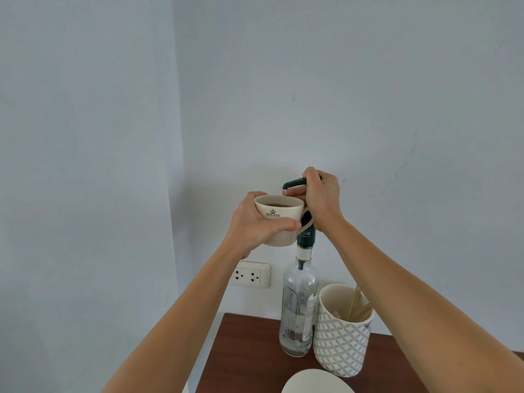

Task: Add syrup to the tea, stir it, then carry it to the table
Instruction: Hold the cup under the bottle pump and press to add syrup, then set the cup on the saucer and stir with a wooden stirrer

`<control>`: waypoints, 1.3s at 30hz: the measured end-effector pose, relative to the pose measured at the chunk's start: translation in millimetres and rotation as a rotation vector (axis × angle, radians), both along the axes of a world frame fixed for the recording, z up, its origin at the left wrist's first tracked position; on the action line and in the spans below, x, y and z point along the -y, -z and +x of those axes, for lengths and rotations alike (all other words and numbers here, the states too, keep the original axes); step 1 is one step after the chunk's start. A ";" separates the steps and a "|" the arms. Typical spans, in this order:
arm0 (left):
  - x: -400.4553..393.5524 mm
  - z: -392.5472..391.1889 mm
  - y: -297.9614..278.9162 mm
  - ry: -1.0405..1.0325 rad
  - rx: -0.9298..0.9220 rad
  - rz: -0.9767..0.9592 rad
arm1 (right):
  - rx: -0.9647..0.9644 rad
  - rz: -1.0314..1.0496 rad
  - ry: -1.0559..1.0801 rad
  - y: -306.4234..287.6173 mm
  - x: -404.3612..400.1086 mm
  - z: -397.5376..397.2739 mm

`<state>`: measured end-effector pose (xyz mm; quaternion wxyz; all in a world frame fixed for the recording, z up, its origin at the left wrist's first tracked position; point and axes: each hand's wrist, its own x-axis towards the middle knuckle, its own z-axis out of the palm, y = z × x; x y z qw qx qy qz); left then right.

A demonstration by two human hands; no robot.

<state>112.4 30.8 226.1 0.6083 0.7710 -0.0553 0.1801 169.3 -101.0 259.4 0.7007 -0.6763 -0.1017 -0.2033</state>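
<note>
Right hand [321, 198] is closed in a fist over the dark pump head [293, 184] of the syrup bottle [297, 304], in a pressing posture; a pale thread of syrup hangs from the spout tip. Left hand [255, 225] wraps the side of the cream cup [279, 219], fingers behind it and thumb across its near face, and holds it raised off the desk [249, 353] so that its rim sits directly under the spout. Dark tea is visible inside the cup. This raised position is probably needed because the pump spout stands high above the desk, on a tall clear bottle; bringing the cup up to it shortens the fall of the syrup and keeps drips off the surface. The cup handle points right, toward the bottle neck, and lies just beside the right wrist. Relative to the right hand, the cup is immediately left and slightly lower; the 2 hands are near each other but apart. Right of the bottle, touching or almost touching it, stands a patterned holder [341, 330] with wooden stir sticks [357, 304], likely placed within reach for the stirring step. A white plate rim [317, 381] shows at the near edge, and a wall socket [251, 275] sits on the far wall.
</note>
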 end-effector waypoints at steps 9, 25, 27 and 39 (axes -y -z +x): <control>-1.0 -1.5 -3.4 0.011 -0.012 0.007 | -0.016 -0.032 0.020 -3.0 0.8 -3.5; -1.7 -0.1 -1.5 -0.012 -0.009 0.020 | -0.005 -0.020 0.015 -1.7 0.2 -2.0; -1.7 0.9 -2.1 -0.008 -0.010 0.017 | -0.004 -0.020 0.011 -2.3 0.2 -1.2; -2.2 -9.2 12.4 0.005 0.012 0.006 | -0.073 -0.165 -0.068 -14.4 25.8 -9.5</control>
